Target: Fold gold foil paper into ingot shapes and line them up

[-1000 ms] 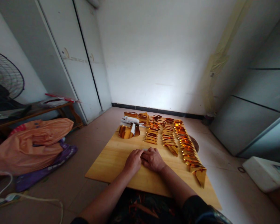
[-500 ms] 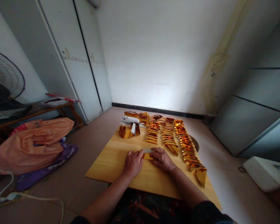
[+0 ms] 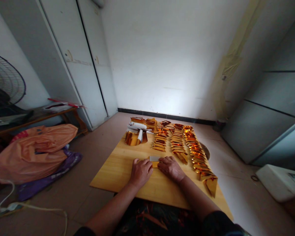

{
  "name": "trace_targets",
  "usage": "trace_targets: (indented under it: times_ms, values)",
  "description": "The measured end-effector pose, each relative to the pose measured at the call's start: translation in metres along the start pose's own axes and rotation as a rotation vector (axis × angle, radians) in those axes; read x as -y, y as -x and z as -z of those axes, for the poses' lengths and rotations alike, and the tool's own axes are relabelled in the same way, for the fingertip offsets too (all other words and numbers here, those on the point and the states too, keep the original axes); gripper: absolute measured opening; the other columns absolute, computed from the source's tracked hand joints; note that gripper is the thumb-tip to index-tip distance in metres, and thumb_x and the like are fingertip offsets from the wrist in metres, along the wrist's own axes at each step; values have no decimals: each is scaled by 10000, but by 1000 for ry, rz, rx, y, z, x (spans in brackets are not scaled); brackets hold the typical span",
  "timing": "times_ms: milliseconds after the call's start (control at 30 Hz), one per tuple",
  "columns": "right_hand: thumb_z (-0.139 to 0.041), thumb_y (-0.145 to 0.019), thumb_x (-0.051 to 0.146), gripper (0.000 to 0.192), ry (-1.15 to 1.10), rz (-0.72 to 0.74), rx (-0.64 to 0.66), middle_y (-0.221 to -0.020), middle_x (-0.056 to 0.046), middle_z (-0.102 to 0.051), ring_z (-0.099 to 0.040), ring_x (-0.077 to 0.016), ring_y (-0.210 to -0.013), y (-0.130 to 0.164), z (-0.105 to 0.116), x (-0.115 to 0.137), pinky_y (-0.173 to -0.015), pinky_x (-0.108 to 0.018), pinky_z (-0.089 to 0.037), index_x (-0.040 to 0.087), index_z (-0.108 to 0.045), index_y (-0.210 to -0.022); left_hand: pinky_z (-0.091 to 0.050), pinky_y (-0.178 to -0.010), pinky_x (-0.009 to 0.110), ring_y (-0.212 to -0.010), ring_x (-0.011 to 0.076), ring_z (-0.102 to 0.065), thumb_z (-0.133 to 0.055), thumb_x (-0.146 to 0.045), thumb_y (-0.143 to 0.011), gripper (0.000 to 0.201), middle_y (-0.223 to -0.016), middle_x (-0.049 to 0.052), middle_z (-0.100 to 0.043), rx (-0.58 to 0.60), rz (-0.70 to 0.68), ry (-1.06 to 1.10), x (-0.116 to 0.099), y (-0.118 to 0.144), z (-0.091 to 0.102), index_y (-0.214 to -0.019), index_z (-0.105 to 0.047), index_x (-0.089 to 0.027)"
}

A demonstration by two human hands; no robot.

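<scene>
A small sheet of gold foil paper [image 3: 155, 164] lies on the wooden board [image 3: 113, 167] between my hands, its pale underside showing along the far part and a gold strip along the near edge. My left hand [image 3: 141, 171] has its fingers closed on the sheet's left end. At the right end, my right hand [image 3: 170, 168] presses curled fingers onto it. Beyond them, rows of folded gold foil pieces [image 3: 179, 141] cover the board's right side. A curled stack of gold sheets [image 3: 132, 138] lies behind my left hand, beside a white roll [image 3: 138, 126].
Left of the board, an orange bag [image 3: 36, 150] and a purple bag [image 3: 49, 178] lie on the floor, with a white cord [image 3: 39, 207] nearer. A fan [image 3: 6, 78] stands at far left. A white box [image 3: 280, 183] sits to the right, near a grey cabinet [image 3: 265, 121].
My fingers have shifted slightly along the foil paper. More of its pale side now shows beyond the gold strip. The rows of folded pieces look the same.
</scene>
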State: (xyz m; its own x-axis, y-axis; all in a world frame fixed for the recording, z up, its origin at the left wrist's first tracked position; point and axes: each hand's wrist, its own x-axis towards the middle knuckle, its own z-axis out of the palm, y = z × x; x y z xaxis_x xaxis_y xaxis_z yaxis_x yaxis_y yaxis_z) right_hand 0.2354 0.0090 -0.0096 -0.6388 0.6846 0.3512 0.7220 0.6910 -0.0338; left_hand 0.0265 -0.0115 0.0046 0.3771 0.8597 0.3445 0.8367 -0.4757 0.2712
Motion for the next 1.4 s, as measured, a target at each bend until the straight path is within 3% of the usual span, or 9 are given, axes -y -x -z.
trace_targets:
  times_ms: [133,300,667,1000,1400]
  values:
    - [-403,-977,270,250,22,22,-2,-934,-37,-651,-496,-162,-834,-3,-3,1,-751,-305,-301,210,-617,-863,-284,-970,459,-903,209,-618,-540,-241,-845,142,-948,34,-690,4,13,-5,-2,-1,1,-948,-638,-246]
    - [-411,-965,229,241,-11,-72,-1,-808,-28,-614,-486,-157,-778,-8,-11,0,-709,-283,-320,182,-589,-810,-263,-997,486,-880,203,-625,-521,-225,-865,137,-941,35,-691,0,12,-22,-3,-2,0,-907,-651,-235]
    - [-494,-925,254,166,-198,-50,-18,-940,-52,-637,-530,-162,-895,-5,-8,-8,-806,-291,-374,207,-654,-917,-252,-1038,517,-860,206,-626,-450,-210,-895,231,-994,43,-695,26,15,-26,-3,-3,1,-885,-678,-248]
    - [-523,-900,285,193,-406,-79,-45,-868,-54,-662,-579,-165,-856,-15,-20,-25,-770,-286,-434,202,-693,-859,-118,-1090,596,-961,209,-618,-529,-223,-852,271,-1189,52,-623,11,-76,-53,1,8,-1,-1071,-644,-336]
    - [-613,-810,248,87,-383,-376,164,-806,0,-660,-573,-115,-724,-35,-1,-17,-618,-199,-383,197,-684,-806,-102,-1094,613,-964,215,-621,-544,-230,-850,275,-1201,64,-618,31,-75,-78,1,7,0,-1073,-657,-343]
